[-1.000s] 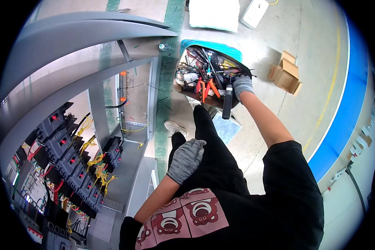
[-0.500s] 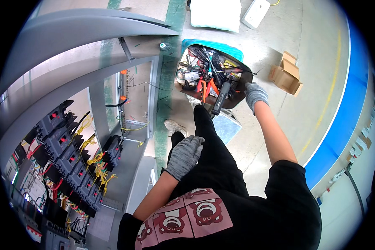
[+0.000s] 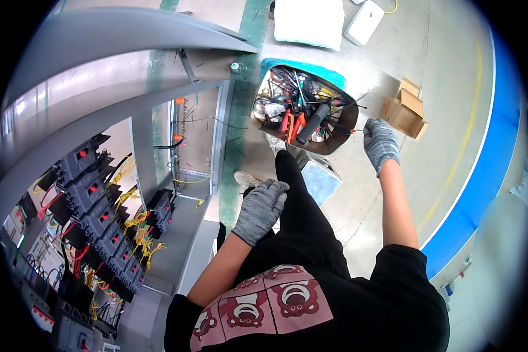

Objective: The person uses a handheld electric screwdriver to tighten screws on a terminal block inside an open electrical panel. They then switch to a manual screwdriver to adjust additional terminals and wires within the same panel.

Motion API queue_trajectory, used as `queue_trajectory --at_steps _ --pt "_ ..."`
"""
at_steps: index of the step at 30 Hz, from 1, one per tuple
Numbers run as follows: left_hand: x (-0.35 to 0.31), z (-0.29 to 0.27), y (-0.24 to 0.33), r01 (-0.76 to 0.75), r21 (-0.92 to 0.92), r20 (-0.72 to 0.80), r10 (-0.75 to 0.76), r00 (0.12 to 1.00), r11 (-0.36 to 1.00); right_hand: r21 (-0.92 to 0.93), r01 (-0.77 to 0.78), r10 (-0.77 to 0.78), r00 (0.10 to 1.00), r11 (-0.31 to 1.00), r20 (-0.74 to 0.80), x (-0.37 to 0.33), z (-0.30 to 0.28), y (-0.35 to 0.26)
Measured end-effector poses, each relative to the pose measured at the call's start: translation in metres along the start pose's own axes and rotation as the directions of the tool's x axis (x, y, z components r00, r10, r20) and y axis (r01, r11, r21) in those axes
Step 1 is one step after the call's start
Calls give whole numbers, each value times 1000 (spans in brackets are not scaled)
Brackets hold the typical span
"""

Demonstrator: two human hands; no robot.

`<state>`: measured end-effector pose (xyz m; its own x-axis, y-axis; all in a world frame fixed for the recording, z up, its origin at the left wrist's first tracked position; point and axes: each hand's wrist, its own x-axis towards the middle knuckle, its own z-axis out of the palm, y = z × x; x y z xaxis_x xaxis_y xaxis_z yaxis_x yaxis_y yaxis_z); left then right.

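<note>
A gray cabinet [image 3: 179,246] fills the left side, its rows of dark switches [image 3: 102,217] trailing yellow and red wires. Ahead of the person, a tool bin [image 3: 348,122] packed with loose tools stands by a teal plastic box [image 3: 338,77], and a cardboard box [image 3: 406,111] lies open on the floor to the right. The left hand [image 3: 259,211] hangs in front of the body, its fingers curled under, so I cannot tell whether they are apart or together. The right hand [image 3: 382,144] is just outside the bin's right rim, fingers seemingly closed on a thin tool [image 3: 355,131] whose dark, orange-marked end points into the bin. A thick black handle [image 3: 313,124] lies across the pile, beside red-orange pliers [image 3: 288,124]. The step in hand looks like picking a tool out; the next move calls for keeping that thin end clear of the rim and the tangle.
</note>
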<state>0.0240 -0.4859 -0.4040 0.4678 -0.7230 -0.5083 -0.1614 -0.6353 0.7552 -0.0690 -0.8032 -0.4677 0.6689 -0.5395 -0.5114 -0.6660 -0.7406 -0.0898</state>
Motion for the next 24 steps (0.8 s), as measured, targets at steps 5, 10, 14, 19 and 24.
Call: queue_trajectory --at_steps 5,10,14,19,24 --pt "-3 2 -10 -9 -23 -56 7 998 1000 103 132 -109 973 986 -205 -20 -29 -7" --pt "7 -7 23 -40 -144 -238 4 971 989 532 321 -326 941 783 -86 -47 -62 -49" --pt "14 -12 45 -18 -406 -121 -34 992 914 849 179 -478 873 497 96 -69 -56 -92" --pt "-2 -23 49 82 -629 2 -104 995 773 967 -147 -449 864 208 228 -83 -54 -118" --pt "-20 -50 65 17 -842 -118 -215 969 539 963 -269 -414 877 -2 244 -116 -68 -145"
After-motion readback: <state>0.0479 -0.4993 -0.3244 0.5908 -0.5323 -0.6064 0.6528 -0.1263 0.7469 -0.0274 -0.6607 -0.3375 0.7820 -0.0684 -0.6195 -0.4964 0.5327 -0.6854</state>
